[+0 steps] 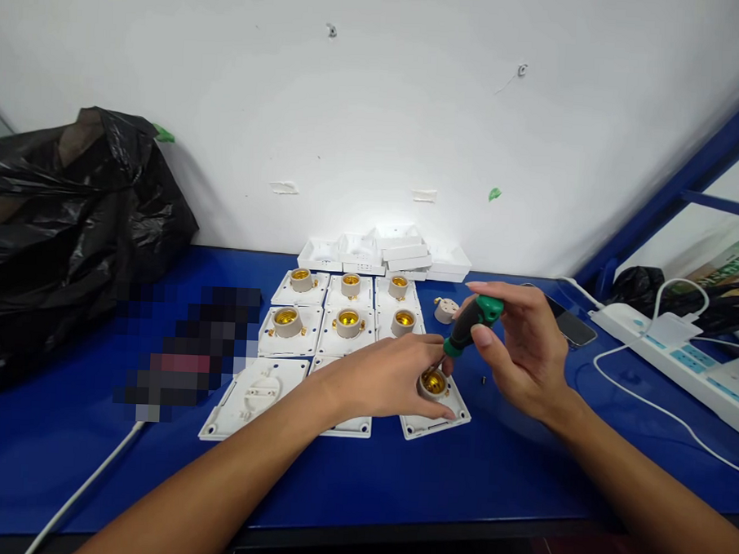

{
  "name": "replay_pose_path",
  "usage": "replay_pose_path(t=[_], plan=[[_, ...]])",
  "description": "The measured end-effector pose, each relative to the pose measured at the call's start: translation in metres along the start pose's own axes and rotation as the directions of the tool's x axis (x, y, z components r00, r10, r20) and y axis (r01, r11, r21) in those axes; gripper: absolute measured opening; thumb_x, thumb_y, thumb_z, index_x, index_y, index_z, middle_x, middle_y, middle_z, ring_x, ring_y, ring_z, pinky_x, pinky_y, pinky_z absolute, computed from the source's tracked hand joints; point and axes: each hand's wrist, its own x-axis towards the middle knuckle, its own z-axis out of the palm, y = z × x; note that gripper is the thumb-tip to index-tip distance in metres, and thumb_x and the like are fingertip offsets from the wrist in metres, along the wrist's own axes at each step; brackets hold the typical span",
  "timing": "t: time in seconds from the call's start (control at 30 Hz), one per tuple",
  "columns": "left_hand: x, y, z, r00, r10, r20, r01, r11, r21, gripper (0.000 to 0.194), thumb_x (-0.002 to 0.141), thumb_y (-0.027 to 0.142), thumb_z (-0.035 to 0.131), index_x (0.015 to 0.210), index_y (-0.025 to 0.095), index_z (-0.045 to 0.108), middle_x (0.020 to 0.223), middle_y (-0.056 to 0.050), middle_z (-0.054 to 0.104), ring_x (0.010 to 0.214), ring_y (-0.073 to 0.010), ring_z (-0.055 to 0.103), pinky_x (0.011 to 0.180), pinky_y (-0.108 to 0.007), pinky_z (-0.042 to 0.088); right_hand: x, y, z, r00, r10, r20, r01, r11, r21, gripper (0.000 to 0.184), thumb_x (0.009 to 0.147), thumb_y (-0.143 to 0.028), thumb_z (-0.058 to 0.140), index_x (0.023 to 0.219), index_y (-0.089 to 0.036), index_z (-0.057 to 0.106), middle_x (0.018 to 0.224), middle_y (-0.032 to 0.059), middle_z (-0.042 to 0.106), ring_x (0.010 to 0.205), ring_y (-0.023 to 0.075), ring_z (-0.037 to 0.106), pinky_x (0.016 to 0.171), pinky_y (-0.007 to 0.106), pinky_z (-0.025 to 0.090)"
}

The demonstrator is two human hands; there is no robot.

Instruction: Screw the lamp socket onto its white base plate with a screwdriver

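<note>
My right hand (525, 349) grips a green and black screwdriver (469, 324), tilted with its tip pointing down into a lamp socket (433, 383). The socket has a brass thread and sits on a square white plate (442, 419) near the table's front. Around that socket, my left hand (390, 376) closes its fingers and thumb, and it hides part of the plate. The screwdriver's tip is mostly hidden inside the socket and behind fingers. Further back, several white plates carry sockets, such as this one (349, 322). A small dark screw (483, 381) lies to the right.
A white plate without a socket (247, 410) lies at left. A loose socket (445, 310) and a phone (567, 322) are behind my right hand. White boxes (327, 255) line the wall. A power strip (678, 356) is at right, a black bag (71, 239) at left.
</note>
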Motion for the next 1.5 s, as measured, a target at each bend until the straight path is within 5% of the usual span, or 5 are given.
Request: replay_pose_path(t=[0.6, 1.5], plan=[[0.0035, -0.0022, 0.0011, 1.0, 0.022, 0.021, -0.023, 0.998, 0.064, 0.031, 0.086, 0.045, 0.075, 0.093, 0.021, 0.057, 0.1, -0.002, 0.066, 0.086, -0.0195, 0.061, 0.068, -0.032, 0.039, -0.0013, 0.0028, -0.0013, 1.0, 0.03, -0.006, -0.03, 1.0, 0.002, 0.044, 0.093, -0.023, 0.065, 0.135, -0.033, 0.057, 0.119, 0.0071, 0.07, 0.098, 0.0237, 0.07, 0.078, 0.043, 0.059], [0.0055, -0.0045, 0.002, 0.999, 0.043, 0.021, -0.045, 0.993, 0.109, 0.031, 0.086, 0.045, 0.076, 0.095, 0.02, 0.059, 0.103, -0.003, 0.067, 0.091, -0.021, 0.062, 0.069, -0.03, 0.038, -0.0001, 0.0051, -0.0011, 1.0, 0.007, 0.005, -0.008, 0.999, 0.052, 0.05, 0.089, -0.016, 0.069, 0.135, -0.033, 0.058, 0.103, 0.0043, 0.066, 0.096, 0.0244, 0.069, 0.08, 0.045, 0.057]])
